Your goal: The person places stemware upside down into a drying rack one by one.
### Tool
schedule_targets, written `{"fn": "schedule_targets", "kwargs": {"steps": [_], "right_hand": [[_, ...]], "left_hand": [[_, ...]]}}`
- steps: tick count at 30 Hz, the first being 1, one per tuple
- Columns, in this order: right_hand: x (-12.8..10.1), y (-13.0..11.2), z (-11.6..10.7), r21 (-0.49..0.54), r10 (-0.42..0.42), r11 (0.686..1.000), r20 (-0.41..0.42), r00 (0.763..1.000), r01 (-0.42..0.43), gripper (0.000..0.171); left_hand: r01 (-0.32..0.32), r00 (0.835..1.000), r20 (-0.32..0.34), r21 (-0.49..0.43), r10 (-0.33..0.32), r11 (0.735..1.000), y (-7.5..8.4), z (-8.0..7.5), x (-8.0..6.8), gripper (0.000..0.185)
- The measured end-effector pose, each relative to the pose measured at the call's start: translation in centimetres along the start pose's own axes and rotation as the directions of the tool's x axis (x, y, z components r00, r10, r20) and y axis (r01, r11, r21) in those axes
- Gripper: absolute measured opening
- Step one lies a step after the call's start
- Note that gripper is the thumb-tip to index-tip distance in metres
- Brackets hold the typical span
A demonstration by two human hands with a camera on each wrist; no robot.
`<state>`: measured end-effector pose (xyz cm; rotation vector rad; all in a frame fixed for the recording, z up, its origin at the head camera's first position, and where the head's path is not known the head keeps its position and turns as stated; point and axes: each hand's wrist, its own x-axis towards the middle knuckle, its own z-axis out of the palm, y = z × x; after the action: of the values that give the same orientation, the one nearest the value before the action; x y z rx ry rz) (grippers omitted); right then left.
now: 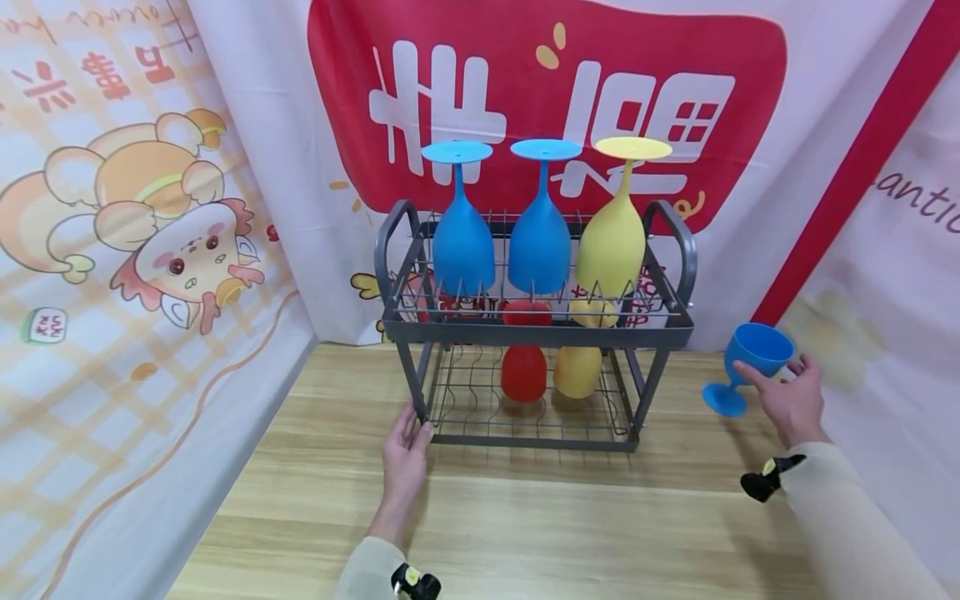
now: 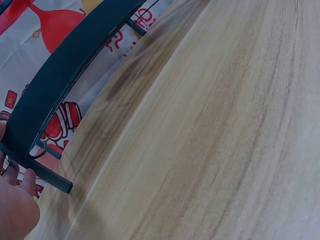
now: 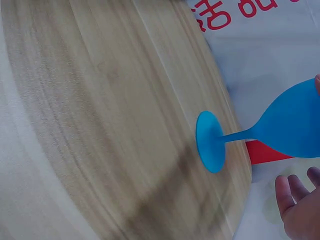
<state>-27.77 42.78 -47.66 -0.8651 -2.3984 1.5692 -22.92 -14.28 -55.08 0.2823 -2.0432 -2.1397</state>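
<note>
A grey two-tier wire rack stands on the wooden table. Upside down on its top tier are two blue goblets and a yellow goblet. A red goblet and another yellow one stand upside down on the lower tier. My left hand rests with straight fingers against the rack's front left leg; the rack's bar runs past its fingertips. A third blue goblet stands upright at the right. My right hand is open beside it, one finger touching the bowl.
Printed cloth backdrops hang close on the left, behind and on the right. The wooden tabletop extends in front of the rack. The lone blue goblet's foot sits near the table's right edge.
</note>
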Motion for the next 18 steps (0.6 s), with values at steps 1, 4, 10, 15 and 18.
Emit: {"fn": "schedule_targets", "kwargs": {"steps": [1, 4, 10, 15, 18], "right_hand": [[0.1, -0.1, 0.1, -0.003, -0.006, 1.0, -0.002, 1.0, 0.006, 0.126], [0.3, -0.6, 0.4, -0.005, -0.011, 1.0, 0.003, 1.0, 0.011, 0.125], [0.3, -1.0, 1.1, -0.03, 0.012, 0.999, 0.021, 1.0, -0.012, 0.121], [0.5, -1.0, 1.7, -0.053, 0.03, 0.998, 0.002, 1.0, -0.03, 0.119], [0.7, -1.1, 1.9, -0.046, 0.025, 0.999, -0.003, 1.0, -0.025, 0.119]], "left_hand": [[0.001, 1.0, -0.001, -0.001, -0.001, 1.0, 0.0, 0.0, 0.0, 0.062], [0.002, 1.0, -0.002, -0.002, -0.002, 1.0, 0.0, -0.1, 0.0, 0.062], [0.005, 1.0, -0.002, -0.007, -0.005, 1.0, 0.0, -0.1, 0.2, 0.061], [-0.005, 1.0, -0.001, -0.008, 0.005, 1.0, -0.1, -0.1, 0.2, 0.061], [-0.005, 1.0, 0.0, -0.007, 0.005, 1.0, -0.1, -0.2, 0.2, 0.061]]}}
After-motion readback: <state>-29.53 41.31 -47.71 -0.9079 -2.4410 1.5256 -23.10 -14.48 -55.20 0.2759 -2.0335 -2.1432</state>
